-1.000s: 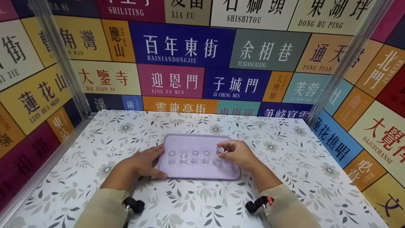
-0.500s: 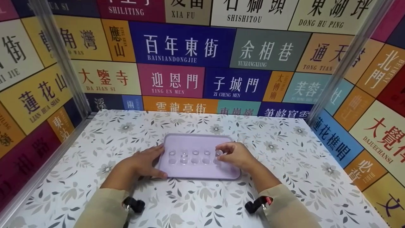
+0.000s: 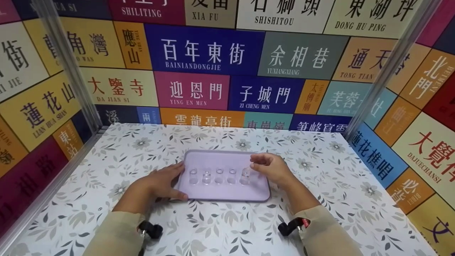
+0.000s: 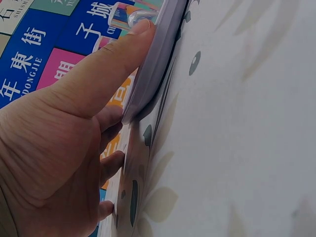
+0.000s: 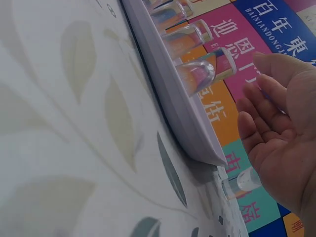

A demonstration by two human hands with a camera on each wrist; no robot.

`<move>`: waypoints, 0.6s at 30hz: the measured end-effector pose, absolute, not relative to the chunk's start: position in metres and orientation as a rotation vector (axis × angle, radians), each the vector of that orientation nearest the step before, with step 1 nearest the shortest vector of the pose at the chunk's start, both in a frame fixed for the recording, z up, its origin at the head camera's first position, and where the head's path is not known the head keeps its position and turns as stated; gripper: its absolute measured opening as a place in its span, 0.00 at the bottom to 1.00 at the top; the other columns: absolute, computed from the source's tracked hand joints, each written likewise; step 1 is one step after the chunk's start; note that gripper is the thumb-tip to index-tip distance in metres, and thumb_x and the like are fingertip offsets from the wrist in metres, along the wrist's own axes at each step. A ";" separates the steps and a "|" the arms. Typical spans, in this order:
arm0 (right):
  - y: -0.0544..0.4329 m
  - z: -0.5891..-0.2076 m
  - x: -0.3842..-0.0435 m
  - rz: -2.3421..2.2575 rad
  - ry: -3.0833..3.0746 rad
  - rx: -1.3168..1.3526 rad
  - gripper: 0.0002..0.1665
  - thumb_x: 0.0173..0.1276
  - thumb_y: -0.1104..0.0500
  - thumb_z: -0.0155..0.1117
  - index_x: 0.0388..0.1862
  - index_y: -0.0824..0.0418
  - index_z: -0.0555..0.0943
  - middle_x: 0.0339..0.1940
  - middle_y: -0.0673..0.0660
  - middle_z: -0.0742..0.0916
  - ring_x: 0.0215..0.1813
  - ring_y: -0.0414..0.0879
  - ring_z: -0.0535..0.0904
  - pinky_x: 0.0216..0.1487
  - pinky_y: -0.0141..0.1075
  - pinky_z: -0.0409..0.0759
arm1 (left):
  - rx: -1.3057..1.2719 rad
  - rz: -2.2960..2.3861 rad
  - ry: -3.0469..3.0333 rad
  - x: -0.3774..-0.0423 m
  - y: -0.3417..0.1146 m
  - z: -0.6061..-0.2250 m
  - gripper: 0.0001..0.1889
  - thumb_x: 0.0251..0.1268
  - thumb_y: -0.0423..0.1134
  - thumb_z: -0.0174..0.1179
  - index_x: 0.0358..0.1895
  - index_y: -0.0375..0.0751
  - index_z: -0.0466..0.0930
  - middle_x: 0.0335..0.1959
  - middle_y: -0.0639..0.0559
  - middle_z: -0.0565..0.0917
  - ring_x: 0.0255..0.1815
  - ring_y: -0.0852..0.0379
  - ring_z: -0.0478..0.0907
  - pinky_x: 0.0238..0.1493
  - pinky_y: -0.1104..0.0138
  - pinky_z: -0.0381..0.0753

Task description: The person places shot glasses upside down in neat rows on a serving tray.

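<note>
A lilac tray (image 3: 227, 195) lies on the table with several small clear cylindrical containers (image 3: 219, 176) standing in a row across it. My left hand (image 3: 161, 183) rests at the tray's left end, fingers stretched along the edge. In the left wrist view its thumb (image 4: 111, 66) lies against the tray's rim. My right hand (image 3: 272, 167) is over the tray's right end, just beside the rightmost container (image 3: 245, 176), and holds nothing. Seen from the right wrist, its loosely bent fingers (image 5: 266, 111) are apart from the nearest container (image 5: 205, 74).
Another clear container (image 5: 244, 181) shows past the tray's corner in the right wrist view, close to the hand. The table (image 3: 213, 227) has a leaf-and-flower covering. Colourful lettered walls (image 3: 206, 49) enclose it at the back and both sides.
My right hand has let go of the rightmost container, which stays upright on the tray, and has drawn back up and to the right. The left hand has not moved.
</note>
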State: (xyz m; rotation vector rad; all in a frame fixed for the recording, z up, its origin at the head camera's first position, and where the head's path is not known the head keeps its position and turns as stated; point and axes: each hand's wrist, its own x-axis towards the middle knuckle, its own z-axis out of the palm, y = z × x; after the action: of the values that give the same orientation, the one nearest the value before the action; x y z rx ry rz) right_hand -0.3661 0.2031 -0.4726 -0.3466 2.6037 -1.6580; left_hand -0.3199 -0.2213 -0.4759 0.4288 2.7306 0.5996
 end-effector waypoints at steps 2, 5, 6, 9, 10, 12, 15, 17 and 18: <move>0.209 -0.472 -0.369 -1.679 2.614 -0.303 0.26 0.69 0.51 0.79 0.63 0.56 0.87 0.59 0.56 0.91 0.58 0.48 0.85 0.56 0.31 0.85 | 0.428 0.599 2.730 -0.320 -0.221 -0.476 0.68 0.50 0.75 0.75 0.89 0.53 0.47 0.92 0.55 0.46 0.92 0.39 0.44 0.87 0.29 0.40; 0.218 -0.470 -0.372 -1.764 2.592 -0.241 0.27 0.70 0.51 0.78 0.65 0.57 0.86 0.61 0.57 0.90 0.60 0.48 0.84 0.55 0.28 0.86 | 0.427 0.597 2.730 -0.320 -0.221 -0.475 0.68 0.50 0.75 0.75 0.89 0.53 0.47 0.92 0.56 0.46 0.92 0.39 0.44 0.87 0.30 0.39; 0.220 -0.470 -0.373 -1.798 2.584 -0.225 0.27 0.70 0.51 0.78 0.66 0.57 0.85 0.62 0.58 0.89 0.61 0.47 0.84 0.56 0.28 0.86 | 0.427 0.597 2.730 -0.320 -0.222 -0.475 0.68 0.50 0.75 0.75 0.89 0.53 0.47 0.92 0.56 0.46 0.92 0.39 0.44 0.87 0.30 0.39; 0.228 -0.469 -0.376 -1.920 2.545 -0.173 0.29 0.70 0.54 0.78 0.67 0.59 0.84 0.62 0.61 0.88 0.60 0.47 0.84 0.56 0.26 0.86 | 0.426 0.600 2.731 -0.321 -0.222 -0.475 0.68 0.50 0.76 0.75 0.89 0.54 0.47 0.92 0.56 0.45 0.92 0.39 0.43 0.87 0.30 0.37; 0.230 -0.469 -0.377 -1.965 2.530 -0.153 0.29 0.70 0.55 0.78 0.67 0.60 0.84 0.62 0.62 0.88 0.59 0.47 0.84 0.56 0.26 0.86 | 0.427 0.604 2.730 -0.321 -0.221 -0.475 0.68 0.50 0.76 0.75 0.89 0.54 0.47 0.92 0.56 0.45 0.92 0.39 0.44 0.87 0.30 0.37; 0.233 -0.470 -0.379 -2.036 2.502 -0.108 0.29 0.70 0.56 0.78 0.68 0.61 0.83 0.61 0.62 0.88 0.58 0.45 0.84 0.57 0.26 0.86 | 0.425 0.607 2.730 -0.321 -0.221 -0.476 0.68 0.49 0.76 0.75 0.89 0.54 0.47 0.92 0.56 0.45 0.92 0.39 0.43 0.87 0.30 0.36; 0.238 -0.472 -0.384 -2.127 2.464 -0.055 0.29 0.70 0.58 0.78 0.68 0.63 0.83 0.61 0.63 0.87 0.56 0.43 0.83 0.56 0.26 0.86 | 0.424 0.607 2.730 -0.321 -0.222 -0.476 0.69 0.49 0.76 0.75 0.89 0.54 0.46 0.92 0.56 0.45 0.92 0.39 0.43 0.87 0.30 0.36; 0.242 -0.474 -0.386 -2.124 2.488 -0.034 0.29 0.70 0.58 0.78 0.68 0.62 0.83 0.62 0.64 0.86 0.55 0.42 0.83 0.56 0.25 0.86 | 0.422 0.602 2.731 -0.322 -0.222 -0.476 0.69 0.49 0.76 0.74 0.89 0.55 0.46 0.92 0.56 0.45 0.92 0.39 0.43 0.88 0.31 0.36; 0.244 -0.474 -0.386 -2.110 2.507 -0.029 0.30 0.70 0.57 0.78 0.68 0.62 0.83 0.62 0.64 0.86 0.55 0.42 0.82 0.55 0.25 0.85 | 0.422 0.600 2.731 -0.321 -0.222 -0.477 0.68 0.49 0.76 0.74 0.89 0.55 0.46 0.92 0.56 0.45 0.92 0.39 0.43 0.88 0.31 0.36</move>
State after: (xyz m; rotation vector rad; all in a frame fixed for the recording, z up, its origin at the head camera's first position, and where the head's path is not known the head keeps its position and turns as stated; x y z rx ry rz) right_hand -0.3860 0.2444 -0.4741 -0.0288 2.5075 -2.1103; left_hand -0.3215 -0.2223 -0.4766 0.4219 2.7310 0.6000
